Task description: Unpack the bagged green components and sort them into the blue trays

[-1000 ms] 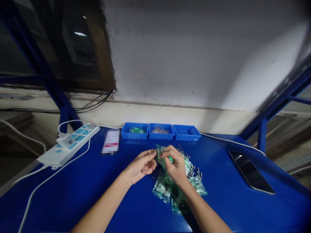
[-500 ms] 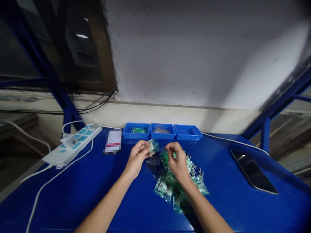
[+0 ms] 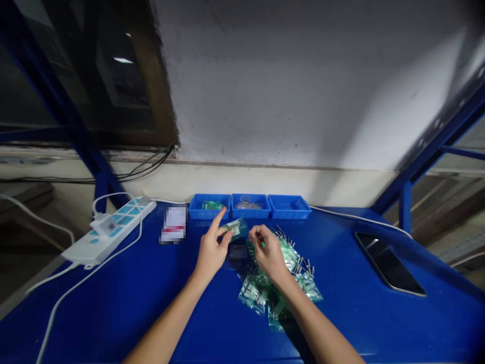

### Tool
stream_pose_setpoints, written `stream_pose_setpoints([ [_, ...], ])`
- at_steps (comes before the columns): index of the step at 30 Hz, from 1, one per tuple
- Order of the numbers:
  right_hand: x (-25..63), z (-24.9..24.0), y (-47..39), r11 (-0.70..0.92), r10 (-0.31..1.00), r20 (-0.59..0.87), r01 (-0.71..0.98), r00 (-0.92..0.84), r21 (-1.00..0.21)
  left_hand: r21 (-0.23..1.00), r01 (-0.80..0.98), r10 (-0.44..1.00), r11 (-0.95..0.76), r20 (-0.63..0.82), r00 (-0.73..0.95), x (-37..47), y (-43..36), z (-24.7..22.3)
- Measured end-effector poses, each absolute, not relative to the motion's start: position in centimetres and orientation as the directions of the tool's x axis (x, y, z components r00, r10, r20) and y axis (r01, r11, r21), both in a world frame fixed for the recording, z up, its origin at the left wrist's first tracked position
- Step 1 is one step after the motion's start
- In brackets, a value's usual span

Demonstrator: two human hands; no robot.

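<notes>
My left hand (image 3: 212,248) pinches a small green-tinted plastic bag (image 3: 235,229) between thumb and a finger, its index finger raised. Pale metal pins show inside that bag. Just to the right, my right hand (image 3: 268,250) has its thumb and fingers pressed together near the bag's edge; whether it grips the bag I cannot make out. Beneath the right hand lies a pile of similar filled bags (image 3: 254,294), with loose metal pins (image 3: 305,267) along its right side. A small clear bag (image 3: 238,252) lies flat below the held one.
Three blue bins stand in a row at the back: a left bin (image 3: 209,213) with green bags, a middle bin (image 3: 250,213) with clear brownish pieces, a right bin (image 3: 290,214). A power strip (image 3: 109,235), a blurred card (image 3: 174,225) and a phone (image 3: 390,264) lie around.
My left index finger has lifted off and now points up, while the bag stays pinched. My right hand has come slightly left. The whole view has shifted a little.
</notes>
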State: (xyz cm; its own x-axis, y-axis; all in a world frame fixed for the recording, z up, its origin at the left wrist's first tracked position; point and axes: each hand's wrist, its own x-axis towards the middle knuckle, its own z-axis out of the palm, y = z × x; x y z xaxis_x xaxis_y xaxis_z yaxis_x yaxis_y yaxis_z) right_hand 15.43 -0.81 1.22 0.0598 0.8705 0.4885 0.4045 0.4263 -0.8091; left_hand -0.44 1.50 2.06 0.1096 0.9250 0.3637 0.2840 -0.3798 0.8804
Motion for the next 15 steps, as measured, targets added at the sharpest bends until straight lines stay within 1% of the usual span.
stream_pose_setpoints([
  [1, 15.4, 1.3, -0.8, 0.408, 0.882, 0.465, 0.375, 0.072, -0.832, 0.869, 0.301, 0.919, -0.394, 0.377, 0.114, -0.4, 1.4, 2.1],
  [2, 15.3, 1.4, -0.9, 0.381, 0.902, 0.424, 0.311, 0.082, -0.871, 0.854, 0.311, 0.908, -0.418, 0.4, 0.123, -0.4, 1.4, 2.1],
  [3, 15.3, 1.5, -1.0, 0.341, 0.928, 0.363, 0.208, 0.081, -0.917, 0.835, 0.312, 0.891, -0.454, 0.433, 0.137, -0.4, 1.4, 2.1],
  [5, 15.2, 2.0, -1.1, 0.223, 0.975, 0.221, -0.084, 0.035, -0.971, 0.782, 0.303, 0.839, -0.545, 0.514, 0.18, -0.4, 1.5, 2.2],
  [7, 15.1, 2.5, -1.3, 0.101, 0.992, 0.122, -0.356, -0.037, -0.929, 0.725, 0.303, 0.786, -0.618, 0.582, 0.21, -0.4, 1.5, 2.2],
  [8, 15.1, 2.7, -1.4, 0.063, 0.994, 0.094, -0.44, -0.051, -0.896, 0.703, 0.308, 0.766, -0.641, 0.606, 0.213, -0.4, 1.5, 2.1],
  [9, 15.1, 2.8, -1.4, 0.049, 0.996, 0.08, -0.488, -0.044, -0.871, 0.686, 0.315, 0.753, -0.656, 0.624, 0.209, -0.4, 1.5, 2.0],
  [10, 15.0, 2.8, -1.4, 0.052, 0.997, 0.076, -0.507, -0.026, -0.86, 0.675, 0.323, 0.746, -0.663, 0.634, 0.204, -0.4, 1.5, 1.9],
  [12, 14.9, 2.6, -1.3, 0.087, 0.996, 0.081, -0.476, 0.034, -0.875, 0.668, 0.333, 0.744, -0.665, 0.634, 0.213, -0.4, 1.5, 1.8],
  [15, 14.8, 2.0, -0.9, 0.141, 0.985, 0.099, -0.319, 0.144, -0.937, 0.704, 0.348, 0.784, -0.619, 0.578, 0.225, -0.3, 1.3, 1.7],
])
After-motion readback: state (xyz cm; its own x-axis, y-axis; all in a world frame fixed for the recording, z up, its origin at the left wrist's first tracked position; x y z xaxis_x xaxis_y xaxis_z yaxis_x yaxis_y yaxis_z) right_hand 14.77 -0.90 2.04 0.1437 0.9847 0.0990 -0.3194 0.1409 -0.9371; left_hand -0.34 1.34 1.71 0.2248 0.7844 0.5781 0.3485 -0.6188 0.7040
